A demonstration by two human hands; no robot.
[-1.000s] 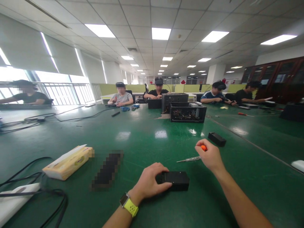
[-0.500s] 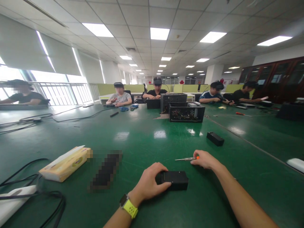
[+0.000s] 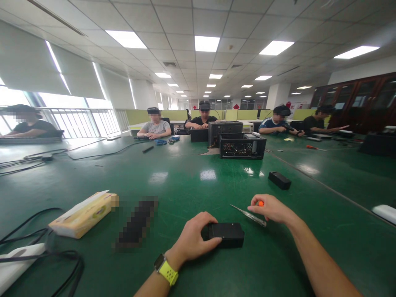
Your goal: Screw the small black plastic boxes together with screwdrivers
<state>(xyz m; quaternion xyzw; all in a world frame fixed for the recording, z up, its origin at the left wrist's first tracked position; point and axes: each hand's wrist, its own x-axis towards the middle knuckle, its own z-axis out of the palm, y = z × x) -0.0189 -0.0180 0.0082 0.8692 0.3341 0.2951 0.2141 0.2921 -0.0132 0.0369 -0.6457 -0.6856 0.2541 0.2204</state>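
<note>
My left hand [image 3: 194, 238], with a yellow-strapped watch on its wrist, is closed round the left end of a small black box [image 3: 227, 234] that lies flat on the green table [image 3: 185, 181]. My right hand [image 3: 269, 208] is closed on a small screwdriver [image 3: 249, 215] with a clear shaft and an orange cap. The tool's tip points left and away from me, just above and to the right of the box.
A second small black box [image 3: 279, 180] lies further right. A tissue box [image 3: 82, 214] and black cables [image 3: 40, 251] sit at the left, a blurred dark object [image 3: 136, 225] beside them. Open computer cases [image 3: 241, 145] stand mid-table. Several people sit at the far side.
My right hand has come down and toward the box with the screwdriver, and the tool has swung from pointing left to slanting. My left hand has stayed on the box.
</note>
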